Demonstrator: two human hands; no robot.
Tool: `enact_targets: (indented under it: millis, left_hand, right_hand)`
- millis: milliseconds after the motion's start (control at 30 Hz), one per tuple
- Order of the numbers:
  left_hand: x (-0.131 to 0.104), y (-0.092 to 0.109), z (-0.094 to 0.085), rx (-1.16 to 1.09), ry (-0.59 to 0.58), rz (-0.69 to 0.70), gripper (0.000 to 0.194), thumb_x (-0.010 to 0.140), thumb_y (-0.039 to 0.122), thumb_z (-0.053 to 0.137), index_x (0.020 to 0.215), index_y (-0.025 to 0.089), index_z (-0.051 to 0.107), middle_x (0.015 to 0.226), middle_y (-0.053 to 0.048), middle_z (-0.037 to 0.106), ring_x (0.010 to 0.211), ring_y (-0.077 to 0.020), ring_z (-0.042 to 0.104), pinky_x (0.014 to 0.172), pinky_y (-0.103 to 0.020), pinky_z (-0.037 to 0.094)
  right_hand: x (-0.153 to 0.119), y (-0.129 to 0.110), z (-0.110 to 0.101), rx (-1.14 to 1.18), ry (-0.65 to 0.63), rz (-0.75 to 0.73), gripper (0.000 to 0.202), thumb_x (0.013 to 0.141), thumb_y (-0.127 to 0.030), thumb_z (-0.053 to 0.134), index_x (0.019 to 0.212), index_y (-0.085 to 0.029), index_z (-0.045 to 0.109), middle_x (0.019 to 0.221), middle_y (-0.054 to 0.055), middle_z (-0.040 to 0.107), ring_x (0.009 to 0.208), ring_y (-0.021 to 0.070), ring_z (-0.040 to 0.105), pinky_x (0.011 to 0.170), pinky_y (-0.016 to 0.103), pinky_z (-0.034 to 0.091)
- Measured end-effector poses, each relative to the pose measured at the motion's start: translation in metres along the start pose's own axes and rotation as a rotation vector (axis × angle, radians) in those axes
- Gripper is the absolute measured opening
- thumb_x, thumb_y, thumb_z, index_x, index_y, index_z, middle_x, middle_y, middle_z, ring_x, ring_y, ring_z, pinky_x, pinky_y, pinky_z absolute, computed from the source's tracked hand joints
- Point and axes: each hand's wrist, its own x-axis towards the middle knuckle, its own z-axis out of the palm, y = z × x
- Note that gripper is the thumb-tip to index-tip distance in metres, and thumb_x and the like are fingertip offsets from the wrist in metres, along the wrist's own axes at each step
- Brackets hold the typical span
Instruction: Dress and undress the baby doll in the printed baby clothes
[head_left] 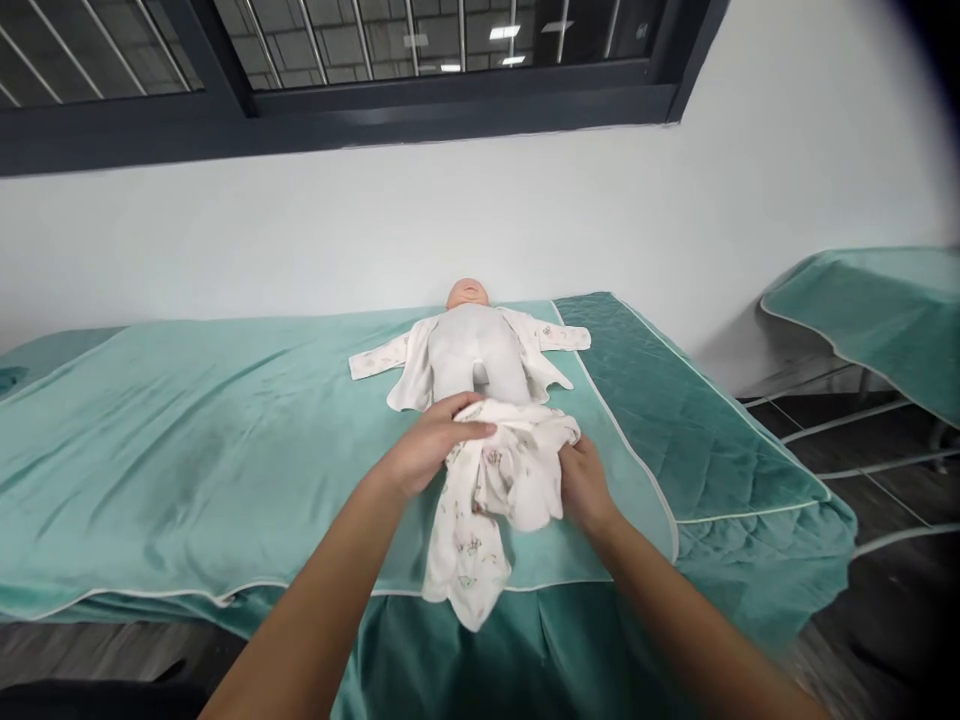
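A baby doll [477, 345] lies on its back on the green bed cover, its head toward the wall. An open white top [411, 378] with small prints lies under and around it, both sleeves spread outward. Nearer me, a bunched white printed garment [517, 465] hangs between my hands, one part drooping over the bed's front. My left hand [427, 440] grips its upper left edge, thumb on top. At its right edge, my right hand [587, 482] is closed on the cloth, with some fingers hidden behind it. The doll's lower legs are hidden by the garment.
The green bed cover [187, 450] spreads widely to the left. A darker quilted cover [720, 450] lies at right. Behind the bed stand a white wall [300, 235] and a barred window. Another green-covered surface [885, 310] and metal rails are at far right.
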Motion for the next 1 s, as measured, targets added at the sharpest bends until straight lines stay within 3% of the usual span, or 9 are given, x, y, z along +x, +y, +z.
enact_targets:
  millis: [133,233,400,567,733,867,1000]
  left_hand:
    - [0.017,0.003,0.005,-0.090,0.078,0.087,0.042,0.071,0.034,0.076,0.109,0.020,0.064,0.102,-0.004,0.066,0.093,-0.0199,0.062,0.079,-0.029,0.047]
    - [0.027,0.005,0.006,-0.037,0.114,0.145,0.038,0.072,0.034,0.074,0.106,0.020,0.064,0.101,-0.003,0.066,0.092,-0.0194,0.061,0.081,-0.029,0.046]
    - [0.046,0.011,0.004,0.140,0.162,0.259,0.027,0.074,0.027,0.067,0.100,0.020,0.063,0.096,-0.001,0.065,0.088,-0.0176,0.059,0.083,-0.029,0.044]
    - [0.063,0.017,0.000,0.365,0.245,0.332,0.020,0.074,0.020,0.061,0.094,0.018,0.062,0.092,0.000,0.064,0.087,-0.0175,0.057,0.084,-0.029,0.043]
    - [0.074,0.017,0.000,0.501,0.351,0.422,0.020,0.077,0.017,0.056,0.096,0.019,0.063,0.094,0.000,0.066,0.091,-0.0181,0.058,0.085,-0.028,0.042]
    - [0.073,0.010,-0.002,0.447,0.434,0.455,0.022,0.079,0.018,0.056,0.099,0.019,0.064,0.103,-0.001,0.068,0.100,-0.0196,0.059,0.092,-0.029,0.041]
    - [0.063,-0.008,-0.013,0.245,0.370,0.419,0.027,0.077,0.021,0.063,0.104,0.020,0.065,0.106,-0.002,0.067,0.100,-0.0203,0.059,0.090,-0.029,0.043]
  right_hand:
    - [0.008,-0.013,0.004,0.023,-0.021,0.065,0.043,0.082,-0.053,0.060,0.109,-0.021,0.066,0.104,0.010,0.073,0.094,0.0281,0.066,0.078,0.038,0.053]
    - [0.020,-0.016,0.002,-0.065,-0.012,-0.032,0.045,0.082,-0.056,0.061,0.109,-0.020,0.067,0.107,0.009,0.073,0.101,0.0278,0.065,0.084,0.038,0.051]
    - [0.043,-0.014,0.001,-0.119,-0.028,-0.105,0.043,0.084,-0.053,0.060,0.110,-0.020,0.065,0.116,0.009,0.070,0.106,0.0258,0.062,0.090,0.036,0.049]
    - [0.056,-0.015,0.008,-0.163,0.008,-0.081,0.034,0.085,-0.047,0.057,0.103,-0.019,0.066,0.109,0.007,0.071,0.099,0.0240,0.063,0.084,0.034,0.049]
    - [0.076,-0.012,0.008,-0.286,0.015,-0.214,0.024,0.086,-0.038,0.055,0.099,-0.020,0.064,0.105,0.004,0.070,0.096,0.0217,0.059,0.084,0.032,0.046]
    - [0.091,-0.014,0.003,-0.518,0.052,-0.316,0.012,0.083,-0.028,0.053,0.091,-0.022,0.059,0.082,-0.001,0.064,0.076,0.0183,0.053,0.071,0.030,0.042]
    - [0.094,-0.011,-0.003,-0.681,-0.089,-0.433,0.016,0.082,-0.022,0.054,0.097,-0.022,0.058,0.088,0.002,0.062,0.080,0.0198,0.055,0.075,0.033,0.042]
